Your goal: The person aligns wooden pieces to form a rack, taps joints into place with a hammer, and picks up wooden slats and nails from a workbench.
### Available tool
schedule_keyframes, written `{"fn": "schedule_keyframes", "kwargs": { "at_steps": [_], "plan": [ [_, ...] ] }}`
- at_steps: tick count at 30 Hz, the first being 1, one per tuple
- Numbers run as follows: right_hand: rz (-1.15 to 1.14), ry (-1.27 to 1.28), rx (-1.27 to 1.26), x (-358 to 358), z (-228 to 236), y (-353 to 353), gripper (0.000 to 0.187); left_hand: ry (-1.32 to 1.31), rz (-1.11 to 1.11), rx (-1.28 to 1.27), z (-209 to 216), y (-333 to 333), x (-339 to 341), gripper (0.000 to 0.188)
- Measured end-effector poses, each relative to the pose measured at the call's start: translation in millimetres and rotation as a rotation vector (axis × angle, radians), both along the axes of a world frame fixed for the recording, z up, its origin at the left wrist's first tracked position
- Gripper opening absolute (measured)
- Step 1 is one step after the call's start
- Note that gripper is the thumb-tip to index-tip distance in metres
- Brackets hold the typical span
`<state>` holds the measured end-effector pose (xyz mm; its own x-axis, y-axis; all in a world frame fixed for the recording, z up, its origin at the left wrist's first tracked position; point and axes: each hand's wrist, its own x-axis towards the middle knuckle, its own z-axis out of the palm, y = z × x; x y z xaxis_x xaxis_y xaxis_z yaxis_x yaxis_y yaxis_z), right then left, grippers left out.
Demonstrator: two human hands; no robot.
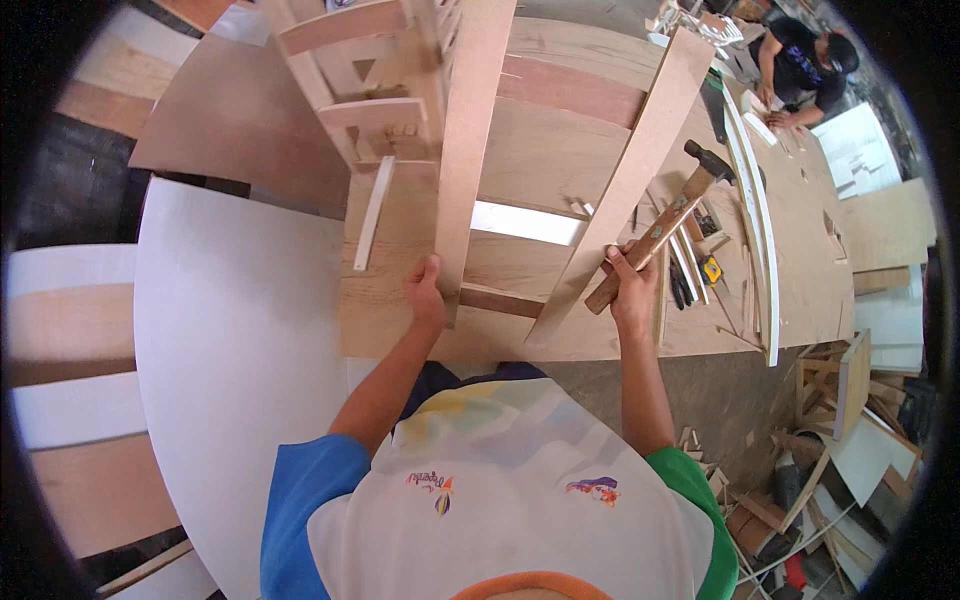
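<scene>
A ladder-like wooden frame point(472, 130) with two long side boards and several crosspieces, one of them white, stands on the plywood worktable in front of me. Against the outer side of its left board, near the lower end, my left hand point(427, 292) is closed with the fingers wrapped round the edge. My right hand point(633, 285) grips a hammer point(660, 228) by its wooden handle and is beside the right board. The hammer's dark head points up and away to the right. Some fingers of both hands are hidden.
Another slatted wooden frame point(375, 90) stands behind at the left, near a loose pale strip point(375, 212). Right of my hammer lie a yellow tape measure point(711, 269), dark-handled pliers and long curved strips point(757, 220). A co-worker point(800, 65) works at the far right. Wood scraps point(790, 510) lie below.
</scene>
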<state>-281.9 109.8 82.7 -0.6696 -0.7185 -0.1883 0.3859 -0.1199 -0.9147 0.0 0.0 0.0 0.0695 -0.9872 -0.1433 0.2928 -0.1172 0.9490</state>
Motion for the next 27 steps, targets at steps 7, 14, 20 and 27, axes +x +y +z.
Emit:
{"fn": "schedule_keyframes", "kwargs": {
  "at_steps": [7, 14, 20, 27],
  "plan": [
    [0.026, 0.136, -0.08, 30.6, 33.9, -11.5, 0.019, 0.179, 0.074, -0.048, -21.2, 0.3, 17.1, 0.035],
    [0.076, 0.12, -0.069, 173.0, 30.7, -24.1, 0.02, 0.099, 0.022, -0.133, -12.5, -17.9, 159.0, 0.031],
    [0.03, 0.074, -0.066, 234.9, 28.4, -30.2, 0.023, 0.181, 0.06, -0.175, -17.2, -38.7, 200.2, 0.031],
    [0.025, 0.086, -0.025, 255.0, 28.4, -50.6, 0.022, 0.123, 0.097, -0.291, -30.3, -71.4, 200.5, 0.04]
  ]
}}
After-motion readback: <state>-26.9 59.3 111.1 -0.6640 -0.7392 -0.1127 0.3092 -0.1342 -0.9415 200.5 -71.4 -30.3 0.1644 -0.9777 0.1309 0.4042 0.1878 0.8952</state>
